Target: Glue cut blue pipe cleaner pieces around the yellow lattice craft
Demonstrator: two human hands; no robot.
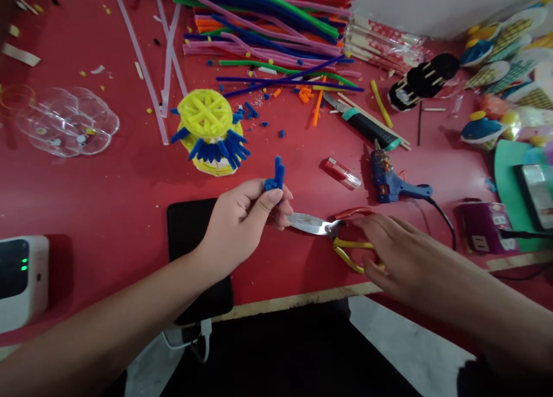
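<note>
My left hand (244, 218) pinches short blue pipe-cleaner pieces (276, 177) between thumb and fingers, just above the red table (108, 184). My right hand (401, 250) rests flat over the yellow and red handles of the scissors (328, 229), fingers stretched out; the steel blades point left towards my left hand. Behind my left hand stands a yellow round craft piece (210, 131) with blue pipe-cleaner spikes sticking out around it.
A blue glue gun (389, 181), a small red lighter (341, 172) and a utility knife (365, 125) lie right of centre. Coloured pipe cleaners (268, 28) are piled at the back. A black phone (194, 253) lies by the front edge, a clear tray (69, 120) at left.
</note>
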